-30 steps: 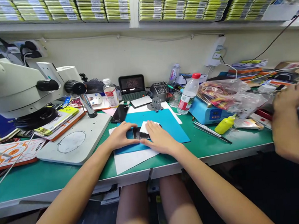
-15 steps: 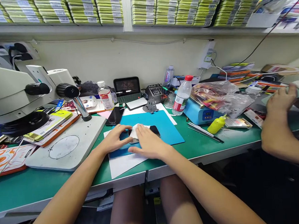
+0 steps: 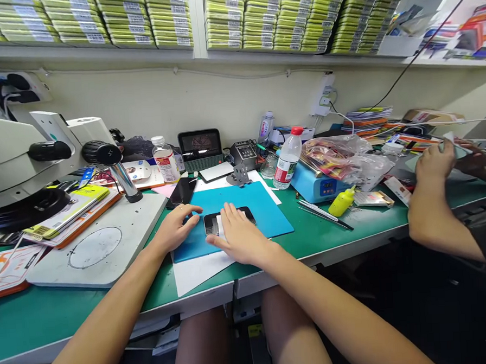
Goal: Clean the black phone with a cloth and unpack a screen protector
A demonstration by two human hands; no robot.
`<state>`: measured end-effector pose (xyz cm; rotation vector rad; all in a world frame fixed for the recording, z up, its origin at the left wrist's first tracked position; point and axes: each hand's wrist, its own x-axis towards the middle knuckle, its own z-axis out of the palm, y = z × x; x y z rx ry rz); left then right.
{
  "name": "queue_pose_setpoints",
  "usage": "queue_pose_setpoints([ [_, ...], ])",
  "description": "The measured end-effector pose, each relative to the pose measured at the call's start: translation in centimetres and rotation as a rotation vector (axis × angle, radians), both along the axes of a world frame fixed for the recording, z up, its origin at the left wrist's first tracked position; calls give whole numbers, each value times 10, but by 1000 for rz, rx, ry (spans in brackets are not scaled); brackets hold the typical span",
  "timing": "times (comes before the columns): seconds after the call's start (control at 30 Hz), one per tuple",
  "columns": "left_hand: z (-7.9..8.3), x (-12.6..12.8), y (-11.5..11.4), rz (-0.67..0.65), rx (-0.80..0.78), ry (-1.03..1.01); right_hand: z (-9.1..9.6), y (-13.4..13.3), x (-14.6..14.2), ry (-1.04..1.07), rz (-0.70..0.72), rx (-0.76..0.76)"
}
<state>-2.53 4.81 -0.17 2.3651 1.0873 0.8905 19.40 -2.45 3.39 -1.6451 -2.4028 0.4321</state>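
A smartphone (image 3: 209, 226) lies on the blue mat (image 3: 271, 205), its left end and far right edge showing. My right hand (image 3: 238, 230) rests flat across the phone's middle, fingers stretched out together over a white tissue (image 3: 220, 226). The hand hides most of the tissue and part of the phone. Just left of the phone, my left hand (image 3: 176, 227) is held with fingers apart and nothing in it. Behind that hand, a second dark phone (image 3: 182, 192) lies at the mat's upper left corner.
A microscope (image 3: 134, 193) stands at left. Around the mat's back and right are a red-capped bottle (image 3: 289, 160), a blue device (image 3: 314, 185), tweezers (image 3: 324, 213) and a yellow squeeze bottle (image 3: 342, 202). Another person's hand (image 3: 435, 164) works at far right.
My left hand has moved left, away from the phone's end and the tissue. My right hand still covers the tissue, now flatter over the phone. The camera view has shifted slightly.
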Motion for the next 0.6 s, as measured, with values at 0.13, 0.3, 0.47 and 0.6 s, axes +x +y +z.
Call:
queue_pose_setpoints([
  [0.13,-2,-2,2,-8,4,13,-9,14,-23,-13,3,-54],
  [0.3,-2,-2,1,5,-8,21,-10,0,-18,12,170,-45],
  [0.47,2,3,-2,-9,-30,36,-7,-3,31,-41,110,-74],
  [0.6,2,3,-1,-19,-41,40,-4,24,28,-44,-14,-113],
])
